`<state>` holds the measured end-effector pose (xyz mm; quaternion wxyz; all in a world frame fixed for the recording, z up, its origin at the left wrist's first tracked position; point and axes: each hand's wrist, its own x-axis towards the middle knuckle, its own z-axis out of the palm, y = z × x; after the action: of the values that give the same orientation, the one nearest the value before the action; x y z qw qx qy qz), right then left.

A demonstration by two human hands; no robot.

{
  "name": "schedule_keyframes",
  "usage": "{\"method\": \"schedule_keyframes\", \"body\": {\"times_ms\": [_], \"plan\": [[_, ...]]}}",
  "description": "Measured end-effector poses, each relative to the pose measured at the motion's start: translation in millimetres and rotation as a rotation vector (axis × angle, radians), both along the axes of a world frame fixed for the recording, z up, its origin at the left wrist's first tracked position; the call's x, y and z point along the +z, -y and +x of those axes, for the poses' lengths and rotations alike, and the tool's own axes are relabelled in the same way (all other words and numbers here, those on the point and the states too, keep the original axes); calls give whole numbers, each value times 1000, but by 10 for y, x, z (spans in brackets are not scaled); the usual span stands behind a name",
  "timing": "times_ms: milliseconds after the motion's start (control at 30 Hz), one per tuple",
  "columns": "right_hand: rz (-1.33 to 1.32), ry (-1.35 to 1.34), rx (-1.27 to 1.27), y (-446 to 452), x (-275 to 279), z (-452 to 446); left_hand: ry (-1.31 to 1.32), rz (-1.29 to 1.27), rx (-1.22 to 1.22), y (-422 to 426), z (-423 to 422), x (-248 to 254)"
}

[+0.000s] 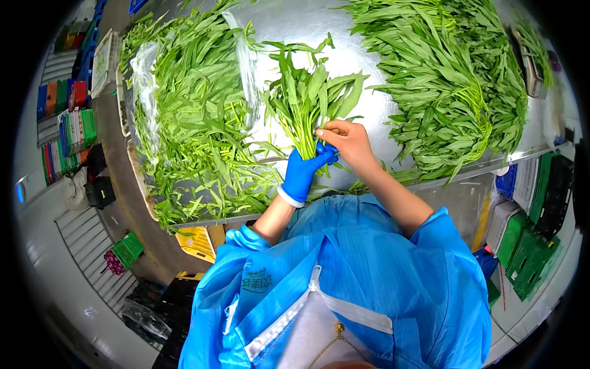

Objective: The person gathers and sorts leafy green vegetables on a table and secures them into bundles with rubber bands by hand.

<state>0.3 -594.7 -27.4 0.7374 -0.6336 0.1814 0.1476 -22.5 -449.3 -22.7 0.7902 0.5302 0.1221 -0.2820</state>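
My left hand (301, 175), in a blue glove, is wrapped round the lower stems of an upright bunch of water spinach (307, 101). The leaves fan out above the fist. My bare right hand (347, 144) is closed in a pinch at the right side of the same stems, just above the glove; exactly which stem or leaf lies between its fingertips is hidden. To the left lies a loose heap of water spinach (200, 104) with clear plastic film (246, 67) along its edge. A large pile of bundled water spinach (442, 92) covers the right side.
The metal table (295, 18) has a raised front edge close to my body. Scraps of leaves lie along that edge. Crates stand on the floor at the right (528, 258) and at the left (78, 132). A yellow crate (196, 243) sits below the table.
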Motion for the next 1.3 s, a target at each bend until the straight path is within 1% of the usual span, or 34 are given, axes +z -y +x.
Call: {"method": "schedule_keyframes", "body": {"times_ms": [33,67,133,167,200,233,300,333,400,433,467,533,600,633,667,733,767,800,833,867,900,933,1000,1033,1067,1100,1167,1200,1233,1267,1300], "plan": [[4,2,-37,-23,5,-25,-24,-12,32,-6,-5,-1],[13,8,-69,-40,13,-53,7,-10,13,-24,-17,-20],[35,23,-138,-60,34,-113,-76,-111,95,-20,-59,-39],[22,42,-100,-59,43,-139,-118,-161,134,-21,-82,-55],[9,61,-63,-48,51,-162,-199,-279,173,-33,-77,-106],[-4,78,-28,-29,64,-184,-265,-317,205,-50,-86,-141],[-325,261,138,58,170,-182,-396,-393,267,-82,-96,-163],[-485,352,221,79,210,-181,-197,-261,144,-100,-125,-153],[-536,501,232,65,178,-218,-71,-142,23,-176,-145,-206],[-561,573,235,61,168,-246,-176,-206,100,-164,-146,-223],[-532,649,273,59,178,-269,-278,-268,187,-151,-143,-233],[-471,800,347,44,216,-317,-130,-181,196,-142,-142,-344],[-303,792,416,7,359,-432,-505,-392,221,-240,12,-397],[-219,785,449,-2,461,-485,-457,-315,228,-253,47,-329],[-191,768,530,70,566,-510,-414,-315,267,-263,55,-266],[-158,672,582,233,593,-569,-360,-360,326,-311,75,-171],[-140,625,610,322,587,-592,-354,-383,307,-359,91,-119],[-192,521,646,414,507,-599,-332,-403,298,-416,87,-137],[-520,501,824,537,345,-633,-308,-422,287,-459,86,-153],[-854,468,990,664,138,-680,-276,-380,283,-476,87,-112],[-1194,419,1144,696,69,-680,-244,-338,280,-484,75,-41],[-1237,402,1092,698,13,-719,-214,-296,277,-487,49,26],[-1320,372,984,682,-44,-749,-40,-190,187,-464,28,116],[-1073,381,823,592,87,-663,45,-135,146,-458,25,151],[-823,376,665,457,241,-587,34,-123,86,-466,18,188],[-578,365,503,319,351,-526,9,-106,80,-454,2,178],[-369,229,495,110,344,-511,-39,-81,61,-382,-17,141],[-267,166,488,56,307,-501,-57,-135,74,-326,-31,99],[-177,137,473,19,178,-513,-104,-174,92,-265,-49,53],[-85,105,460,-33,-29,-549,-27,-94,47,-241,-114,-130],[8,73,447,-84,-120,-546,-47,-94,38,-242,-123,-117]]}}
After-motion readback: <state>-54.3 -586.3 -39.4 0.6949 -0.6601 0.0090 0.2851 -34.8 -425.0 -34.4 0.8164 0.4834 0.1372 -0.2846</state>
